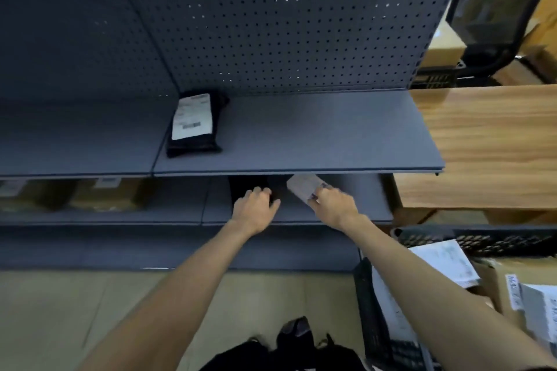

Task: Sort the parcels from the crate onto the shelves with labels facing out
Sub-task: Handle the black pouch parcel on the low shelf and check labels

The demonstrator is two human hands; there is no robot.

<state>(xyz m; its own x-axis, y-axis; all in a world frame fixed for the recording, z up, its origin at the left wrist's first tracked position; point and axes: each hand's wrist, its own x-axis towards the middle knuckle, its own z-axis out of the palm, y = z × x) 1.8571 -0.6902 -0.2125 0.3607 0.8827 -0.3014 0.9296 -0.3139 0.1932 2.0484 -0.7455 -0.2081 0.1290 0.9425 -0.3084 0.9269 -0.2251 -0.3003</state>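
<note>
Both arms reach under the upper shelf [316, 141] to the lower shelf [355, 208], where a dark parcel [256, 183] with a white label [303, 186] sits partly hidden by the upper shelf's front edge. The left hand [256, 209] has its fingers curled over the parcel's dark left part, gripping it; the right hand [333, 205] pinches the parcel at the lower corner of the label, which faces outward and upward. On the upper shelf a second black parcel [196, 126] lies flat against the perforated back panel [286, 24], its white shipping label turned up toward the camera. Further left on the lower level, two brown cardboard boxes [108, 194] stand side by side, each with a pale label near its top edge. At lower right the black plastic crate [497, 239] stands on the floor, holding several parcels [446, 262]: one with a white label on top, a brown carton and more white-labelled packages beside it. A wooden desk [488, 141] stands right of the shelving, with a black office chair [494, 15] behind it.
</note>
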